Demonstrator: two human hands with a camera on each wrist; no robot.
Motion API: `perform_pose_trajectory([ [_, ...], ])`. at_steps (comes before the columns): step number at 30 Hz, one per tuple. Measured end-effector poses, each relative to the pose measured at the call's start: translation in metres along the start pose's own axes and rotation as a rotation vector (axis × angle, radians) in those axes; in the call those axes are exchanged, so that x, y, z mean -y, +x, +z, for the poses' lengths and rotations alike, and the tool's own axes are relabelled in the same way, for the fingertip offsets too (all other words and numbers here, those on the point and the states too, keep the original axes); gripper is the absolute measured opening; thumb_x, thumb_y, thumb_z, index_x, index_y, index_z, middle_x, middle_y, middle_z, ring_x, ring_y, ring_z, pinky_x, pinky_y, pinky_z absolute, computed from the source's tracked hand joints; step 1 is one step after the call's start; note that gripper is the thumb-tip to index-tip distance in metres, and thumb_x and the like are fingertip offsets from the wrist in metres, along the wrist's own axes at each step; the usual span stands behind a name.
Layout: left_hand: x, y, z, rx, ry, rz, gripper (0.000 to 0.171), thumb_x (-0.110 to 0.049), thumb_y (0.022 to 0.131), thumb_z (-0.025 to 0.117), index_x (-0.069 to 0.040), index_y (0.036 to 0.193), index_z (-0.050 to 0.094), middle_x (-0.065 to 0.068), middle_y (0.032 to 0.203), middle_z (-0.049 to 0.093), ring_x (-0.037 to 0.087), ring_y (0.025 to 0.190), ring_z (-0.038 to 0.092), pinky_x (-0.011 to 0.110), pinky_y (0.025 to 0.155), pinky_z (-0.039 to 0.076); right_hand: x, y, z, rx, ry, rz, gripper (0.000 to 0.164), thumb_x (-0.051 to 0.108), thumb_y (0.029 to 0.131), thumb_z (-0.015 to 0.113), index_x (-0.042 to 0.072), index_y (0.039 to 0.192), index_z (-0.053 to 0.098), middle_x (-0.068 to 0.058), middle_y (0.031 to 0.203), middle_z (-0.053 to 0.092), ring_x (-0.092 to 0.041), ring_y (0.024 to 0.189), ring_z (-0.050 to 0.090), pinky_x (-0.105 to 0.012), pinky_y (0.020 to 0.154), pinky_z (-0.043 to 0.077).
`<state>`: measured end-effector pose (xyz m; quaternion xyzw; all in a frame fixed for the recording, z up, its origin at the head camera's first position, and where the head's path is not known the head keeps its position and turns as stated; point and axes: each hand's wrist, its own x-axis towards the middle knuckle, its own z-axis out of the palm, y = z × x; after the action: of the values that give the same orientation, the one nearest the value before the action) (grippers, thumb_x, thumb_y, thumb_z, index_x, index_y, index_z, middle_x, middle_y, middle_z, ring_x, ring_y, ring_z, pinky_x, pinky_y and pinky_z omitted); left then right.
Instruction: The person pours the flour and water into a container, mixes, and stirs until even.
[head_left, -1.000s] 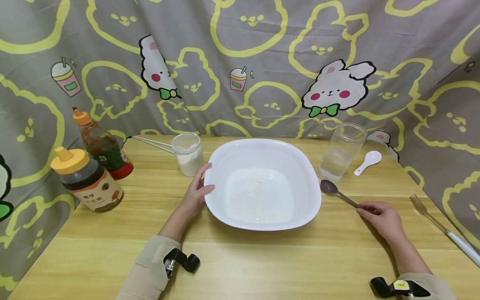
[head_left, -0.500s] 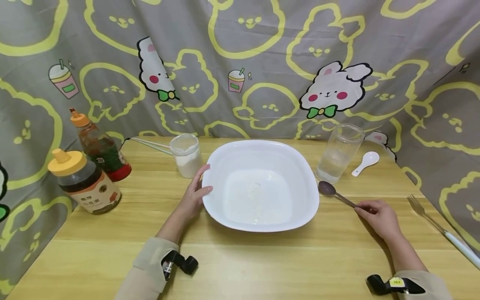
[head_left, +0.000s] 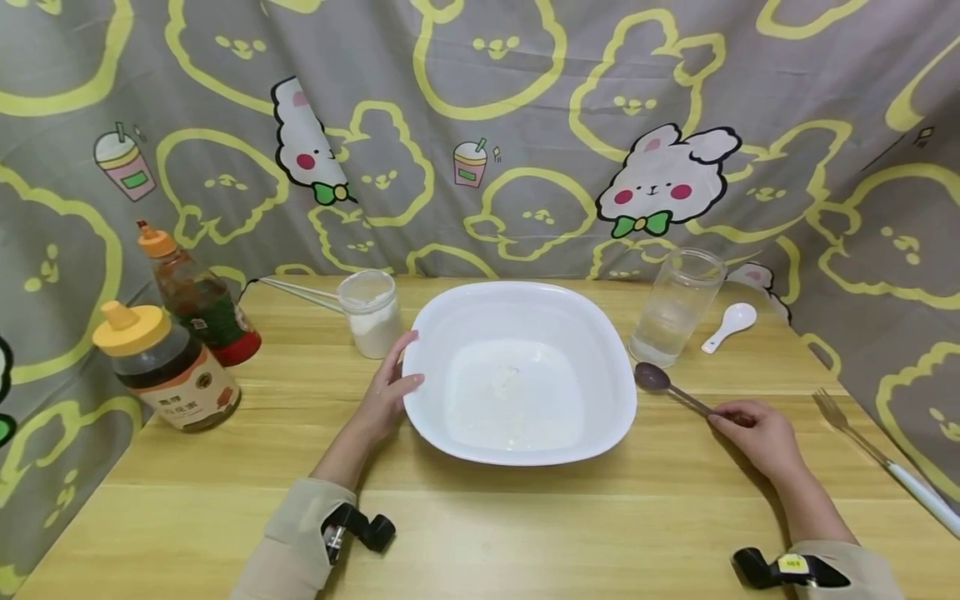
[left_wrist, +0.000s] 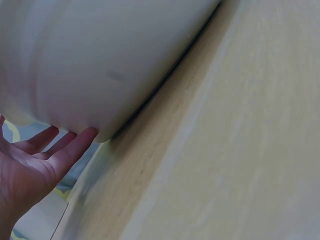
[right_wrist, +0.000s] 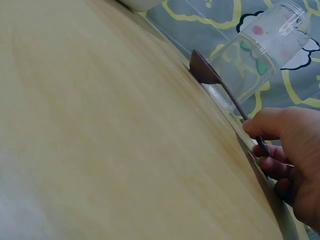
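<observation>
A white basin (head_left: 517,400) stands at mid-table, with thin, pale, clear-looking traces on its bottom. My left hand (head_left: 384,396) holds its left side, the thumb over the rim. The left wrist view shows the fingers (left_wrist: 75,150) against the basin's outer wall (left_wrist: 90,65). To the right of the basin, my right hand (head_left: 761,437) pinches the handle end of a dark brown spoon (head_left: 654,377). In the right wrist view the spoon's bowl (right_wrist: 202,69) is close to the table surface beside a glass jar (right_wrist: 250,65); whether it touches the table, I cannot tell.
A jar of white powder (head_left: 375,325) stands behind my left hand, with chopsticks (head_left: 300,292) nearby. Left are a yellow-capped honey bottle (head_left: 183,383) and a red sauce bottle (head_left: 202,304). Right are the glass jar of clear liquid (head_left: 671,317), a white spoon (head_left: 731,323) and a fork (head_left: 862,437).
The head view has shifted slightly, so everything appears a little further left and lower. Both hands keep their holds on the basin and the spoon.
</observation>
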<state>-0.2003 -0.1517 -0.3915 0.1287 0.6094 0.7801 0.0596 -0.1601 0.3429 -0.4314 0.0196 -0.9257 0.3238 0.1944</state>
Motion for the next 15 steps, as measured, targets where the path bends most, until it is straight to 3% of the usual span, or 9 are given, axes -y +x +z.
perform_pose_trajectory([
  [7,0.0006,-0.0004,-0.001,0.01,0.012,0.008,0.064,0.0,0.079,0.045,-0.016,0.136,0.02,0.023,0.127,0.029,0.042,0.108,0.034,0.043,0.072,0.047,0.0025,0.0006,-0.003,0.053,0.038,0.052,0.02,0.018,0.078,0.063,0.001,0.088,0.063,0.004,0.075,0.057,0.0,0.063,0.045,-0.016,0.052,0.038],
  [11,0.0003,0.0,-0.0013,0.017,0.014,0.012,0.065,-0.002,0.078,0.046,-0.016,0.136,0.02,0.024,0.126,0.03,0.042,0.107,0.036,0.045,0.072,0.047,0.0015,0.0004,-0.0052,0.098,0.221,0.097,0.018,0.015,0.079,0.062,0.002,0.092,0.061,0.007,0.069,0.056,-0.004,0.057,0.047,-0.017,0.046,0.04],
  [15,-0.0001,0.0001,-0.0012,0.016,0.018,0.01,0.065,-0.002,0.078,0.046,-0.016,0.136,0.02,0.024,0.127,0.03,0.042,0.108,0.035,0.044,0.071,0.048,0.0002,0.0006,-0.0092,0.151,0.428,0.179,0.012,0.011,0.08,0.06,0.013,0.092,0.062,0.006,0.066,0.055,-0.008,0.053,0.048,-0.019,0.04,0.039],
])
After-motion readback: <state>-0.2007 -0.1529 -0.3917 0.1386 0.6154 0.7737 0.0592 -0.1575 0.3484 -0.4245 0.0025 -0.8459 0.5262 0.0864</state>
